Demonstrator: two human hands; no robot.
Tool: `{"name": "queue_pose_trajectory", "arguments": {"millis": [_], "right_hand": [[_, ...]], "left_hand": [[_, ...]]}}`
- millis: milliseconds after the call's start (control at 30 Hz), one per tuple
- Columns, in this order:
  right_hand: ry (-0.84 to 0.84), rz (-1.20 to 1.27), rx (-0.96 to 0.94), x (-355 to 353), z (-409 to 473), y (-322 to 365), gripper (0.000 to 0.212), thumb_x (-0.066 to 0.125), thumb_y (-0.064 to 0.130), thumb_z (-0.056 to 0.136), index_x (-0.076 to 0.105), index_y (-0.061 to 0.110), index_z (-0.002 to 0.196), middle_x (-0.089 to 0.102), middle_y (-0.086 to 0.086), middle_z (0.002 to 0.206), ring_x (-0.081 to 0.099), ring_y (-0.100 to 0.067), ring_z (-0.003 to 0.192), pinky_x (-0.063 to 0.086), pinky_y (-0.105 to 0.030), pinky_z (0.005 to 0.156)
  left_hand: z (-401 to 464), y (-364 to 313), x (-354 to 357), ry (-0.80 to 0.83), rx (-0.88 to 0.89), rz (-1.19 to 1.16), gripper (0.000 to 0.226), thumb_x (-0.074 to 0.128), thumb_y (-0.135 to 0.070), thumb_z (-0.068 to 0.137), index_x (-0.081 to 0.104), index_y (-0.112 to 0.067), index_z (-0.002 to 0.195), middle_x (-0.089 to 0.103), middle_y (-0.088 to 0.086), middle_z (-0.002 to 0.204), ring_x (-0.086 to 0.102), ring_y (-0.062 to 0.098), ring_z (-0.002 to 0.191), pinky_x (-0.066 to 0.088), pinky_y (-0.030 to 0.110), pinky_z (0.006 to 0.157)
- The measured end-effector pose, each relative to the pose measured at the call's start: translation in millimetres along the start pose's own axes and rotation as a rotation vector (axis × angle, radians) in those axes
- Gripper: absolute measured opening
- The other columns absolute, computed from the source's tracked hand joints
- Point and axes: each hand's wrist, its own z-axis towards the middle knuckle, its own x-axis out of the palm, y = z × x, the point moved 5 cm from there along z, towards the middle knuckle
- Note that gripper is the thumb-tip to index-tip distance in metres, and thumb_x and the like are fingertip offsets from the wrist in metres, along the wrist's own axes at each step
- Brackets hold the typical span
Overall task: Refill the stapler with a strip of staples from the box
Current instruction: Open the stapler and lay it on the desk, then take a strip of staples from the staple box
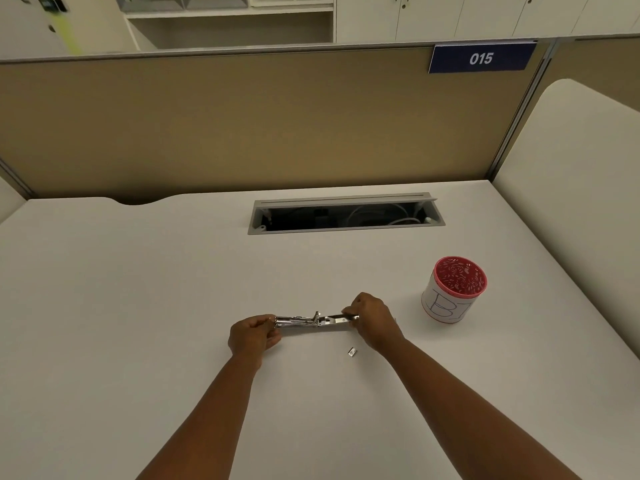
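desk (138, 306) left: bare | right: cup (453, 289) | near: small metal piece (352, 351)

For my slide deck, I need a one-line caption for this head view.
Both hands, left and right, hold an opened metal stapler flat above the desk, near a red-rimmed cup.

Pale grey desk (138, 289), broad and matte, with a recessed cable tray (346, 214) open near its far edge, white cords inside. Behind it, a tan fabric partition (242, 126) carrying a blue plate (481, 58) marked 015. Beyond, white cabinets (485, 15) and open shelving (228, 26). Cream rounded divider (581, 168) at right. Soft, even indoor light.
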Motion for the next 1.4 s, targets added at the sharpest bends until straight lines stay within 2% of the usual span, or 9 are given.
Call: {"name": "queue_pose_trajectory", "arguments": {"millis": [100, 200, 400, 567, 767, 933, 1200, 1300, 1400], "right_hand": [[-0.006, -0.008, 0.009, 6.5, 2.0, -3.1, 0.032, 0.043, 0.000, 0.087, 0.067, 0.013, 0.103, 0.057, -0.012, 0.110, 0.056, -0.028, 0.100, 0.043, -0.031, 0.073], [-0.023, 0.029, 0.050, 9.9, 2.9, -8.4, 0.027, 0.049, 0.005, 0.086, 0.066, 0.015, 0.105, 0.058, -0.008, 0.111, 0.056, -0.026, 0.104, 0.047, -0.034, 0.082], [-0.059, 0.158, 0.051, 6.0, 2.1, -16.9, 0.033, 0.062, 0.008, 0.082, 0.063, 0.015, 0.114, 0.063, -0.009, 0.114, 0.053, -0.024, 0.112, 0.043, -0.033, 0.090], [-0.179, 0.167, -0.158, -7.5, -18.7, -11.9, 0.018, 0.066, 0.016, 0.081, 0.070, 0.018, 0.098, 0.070, -0.003, 0.102, 0.054, -0.021, 0.103, 0.044, -0.032, 0.080], [0.068, -0.105, -0.352, 15.7, -34.2, -1.7, 0.021, 0.053, 0.010, 0.087, 0.068, 0.015, 0.101, 0.065, -0.002, 0.112, 0.051, -0.017, 0.110, 0.019, -0.010, 0.059], [0.028, -0.129, -0.246, 21.9, -45.3, -4.7, 0.025, 0.042, 0.017, 0.094, 0.064, 0.007, 0.098, 0.062, -0.011, 0.106, 0.054, -0.023, 0.103, 0.033, -0.029, 0.072], [-0.433, 0.105, -0.240, -47.5, -66.3, -9.4, 0.009, 0.062, 0.013, 0.083, 0.069, 0.010, 0.087, 0.070, -0.009, 0.082, 0.063, -0.023, 0.071, 0.050, -0.031, 0.062], [-0.630, 0.130, -0.175, -84.1, -69.3, -27.3, 0.009, 0.067, 0.006, 0.078, 0.070, 0.007, 0.087, 0.072, -0.011, 0.081, 0.062, -0.020, 0.058, 0.049, -0.024, 0.056], [-0.782, 0.155, -0.015, -109.5, -71.0, -55.9, 0.013, 0.066, 0.007, 0.080, 0.071, 0.006, 0.092, 0.073, -0.016, 0.092, 0.067, -0.028, 0.074, 0.053, -0.031, 0.068]], "left_hand": [[4.8, 0.7, -0.3, -0.043, 0.030, 0.069, 0.022, 0.062, 0.006, 0.081, 0.065, 0.010, 0.102, 0.060, 0.008, 0.057, 0.057, 0.016, 0.044, 0.054, 0.016, 0.042], [10.2, 3.4, -0.9, -0.085, 0.025, 0.120, 0.021, 0.064, 0.006, 0.080, 0.067, 0.008, 0.100, 0.061, 0.001, 0.044, 0.055, 0.010, 0.036, 0.054, 0.022, 0.050], [13.2, 5.7, -5.8, -0.094, 0.024, 0.101, 0.024, 0.068, 0.006, 0.075, 0.066, 0.009, 0.099, 0.059, 0.009, 0.063, 0.056, 0.017, 0.054, 0.052, 0.013, 0.038], [8.5, 7.7, -12.7, -0.159, 0.086, 0.187, 0.017, 0.067, 0.004, 0.078, 0.068, 0.006, 0.095, 0.063, 0.012, 0.071, 0.058, 0.019, 0.055, 0.052, 0.014, 0.038], [-21.1, 4.4, -3.3, -0.146, 0.440, 0.612, 0.022, 0.065, -0.003, 0.079, 0.069, 0.002, 0.101, 0.069, 0.023, 0.104, 0.064, 0.035, 0.096, 0.049, 0.036, 0.087], [-39.8, 11.6, 5.1, -0.078, 0.488, 0.792, 0.038, 0.064, -0.010, 0.083, 0.058, 0.000, 0.119, 0.061, 0.019, 0.123, 0.056, 0.030, 0.116, 0.040, 0.037, 0.100], [-47.0, 31.8, 16.1, 0.092, 0.415, 1.095, 0.074, 0.056, -0.041, 0.086, 0.024, -0.007, 0.144, 0.021, 0.006, 0.156, 0.013, 0.020, 0.146, 0.014, 0.034, 0.119], [-46.9, 28.6, 21.8, 0.111, 0.375, 1.194, 0.076, 0.054, -0.046, 0.086, 0.025, -0.007, 0.144, 0.020, 0.009, 0.156, 0.018, 0.024, 0.144, 0.019, 0.037, 0.118], [-48.1, 22.6, 28.1, 0.119, 0.362, 1.299, 0.072, 0.055, -0.047, 0.085, 0.032, -0.006, 0.139, 0.026, 0.012, 0.152, 0.028, 0.029, 0.139, 0.028, 0.039, 0.113]]}}
